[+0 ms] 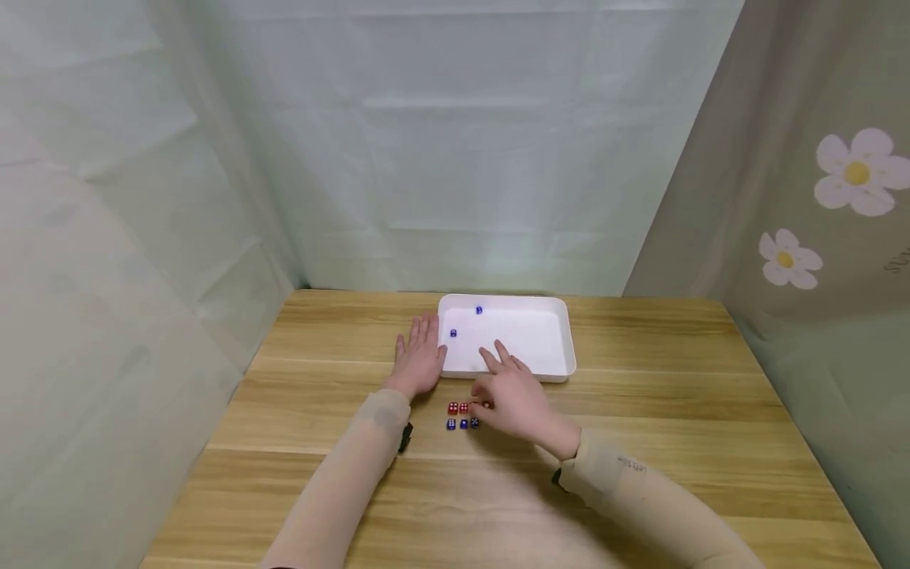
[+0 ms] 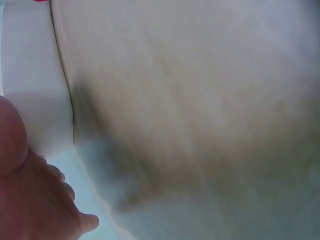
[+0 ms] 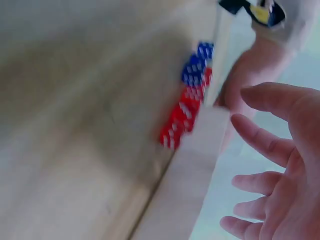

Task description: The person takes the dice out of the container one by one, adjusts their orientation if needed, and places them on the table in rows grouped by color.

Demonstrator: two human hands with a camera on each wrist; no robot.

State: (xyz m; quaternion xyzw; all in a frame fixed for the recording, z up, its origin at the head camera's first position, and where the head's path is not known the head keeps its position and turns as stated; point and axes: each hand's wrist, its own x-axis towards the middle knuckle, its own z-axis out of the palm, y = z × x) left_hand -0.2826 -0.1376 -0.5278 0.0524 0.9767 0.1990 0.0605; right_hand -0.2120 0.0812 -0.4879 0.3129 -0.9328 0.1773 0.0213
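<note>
1. My right hand (image 1: 517,401) hovers low over the table, fingers loosely spread. The right wrist view shows them relaxed and apart with nothing between them (image 3: 260,135). In the head view my thumb and forefinger come down at the right end of the red dice (image 1: 458,408), and something small and pale sits at the fingertips; I cannot tell whether I touch a die there.

2. My left hand (image 1: 419,357) lies flat on the table, fingers straight, its edge against the left wall of the tray (image 1: 565,348). It holds nothing; it seems to steady the tray.

3. The dice sit just in front of the tray, in two short rows: red nearer the tray, blue dice (image 1: 462,424) nearer me. They touch or nearly touch each other. Two more blue dice in the tray (image 1: 453,333) lie well apart from each other.

4. I judge each die light, hard and stiff, with smooth, glossy faces that could slip. It is not fragile, but it would roll or skitter if dropped.

5. The best hold is a fingertip pinch on two opposite flat faces, thumb against forefinger. As the rows are packed, the end die offers the freest sides; a middle one would nudge its neighbours.

6. The wooden table (image 1: 711,411) is smooth, so a knocked die may slide.
</note>
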